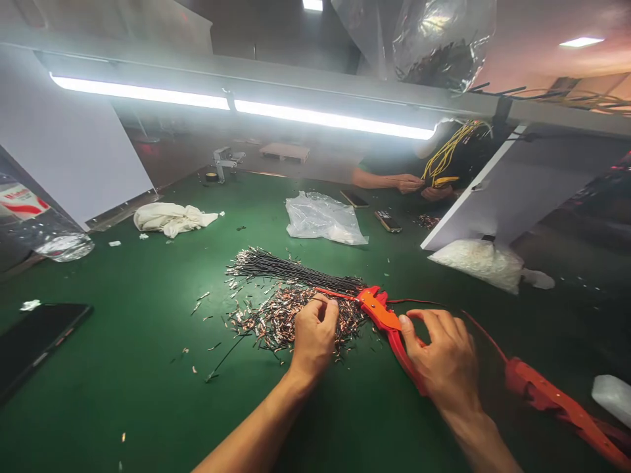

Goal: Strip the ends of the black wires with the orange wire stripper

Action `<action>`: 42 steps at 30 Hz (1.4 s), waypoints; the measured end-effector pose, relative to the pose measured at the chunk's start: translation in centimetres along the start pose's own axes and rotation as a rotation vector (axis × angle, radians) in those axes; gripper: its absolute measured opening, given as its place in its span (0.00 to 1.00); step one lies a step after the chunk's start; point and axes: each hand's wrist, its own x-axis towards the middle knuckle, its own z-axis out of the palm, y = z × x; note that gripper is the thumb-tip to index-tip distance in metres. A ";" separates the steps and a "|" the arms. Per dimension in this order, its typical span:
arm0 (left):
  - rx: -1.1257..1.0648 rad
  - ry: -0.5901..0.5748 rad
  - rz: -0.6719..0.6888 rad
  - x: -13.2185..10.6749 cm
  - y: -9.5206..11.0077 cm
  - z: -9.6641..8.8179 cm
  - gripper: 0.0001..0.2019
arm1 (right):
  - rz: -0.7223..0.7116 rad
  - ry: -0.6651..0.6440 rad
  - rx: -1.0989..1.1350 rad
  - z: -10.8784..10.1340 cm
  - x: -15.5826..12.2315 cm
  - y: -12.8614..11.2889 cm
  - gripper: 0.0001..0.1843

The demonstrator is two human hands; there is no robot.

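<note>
My left hand point(313, 335) is curled, fingers pinched on a thin red wire point(331, 293) over a heap of stripped copper bits and insulation scraps point(276, 318). My right hand point(444, 358) grips the handles of an orange-red wire stripper point(379, 309) whose jaws point left toward the wire. Just beyond lies a bundle of black wires point(290, 269) on the green table mat point(148, 368).
A dark phone point(34, 338) lies at the left, a white cloth point(170, 218) and a clear plastic bag point(323, 220) farther back. A second red tool point(557, 401) is at the right. Across the table another person's hands point(419, 185) handle yellow wires. A white bag point(480, 261) sits right.
</note>
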 end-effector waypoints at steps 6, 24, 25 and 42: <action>0.078 0.029 0.069 -0.1 -0.2 0.0 0.16 | -0.022 0.060 0.030 0.0 0.2 0.1 0.15; 0.323 0.092 0.363 -0.9 -0.5 -0.3 0.16 | -0.158 0.159 0.124 -0.3 1.0 -0.6 0.11; 0.324 0.086 0.374 -0.9 -0.4 -0.2 0.16 | -0.167 0.174 0.121 -0.4 1.1 -0.6 0.11; 0.349 -0.006 0.532 -1.8 -0.8 0.9 0.16 | -0.265 0.123 0.222 -9.9 -7.3 -4.2 0.12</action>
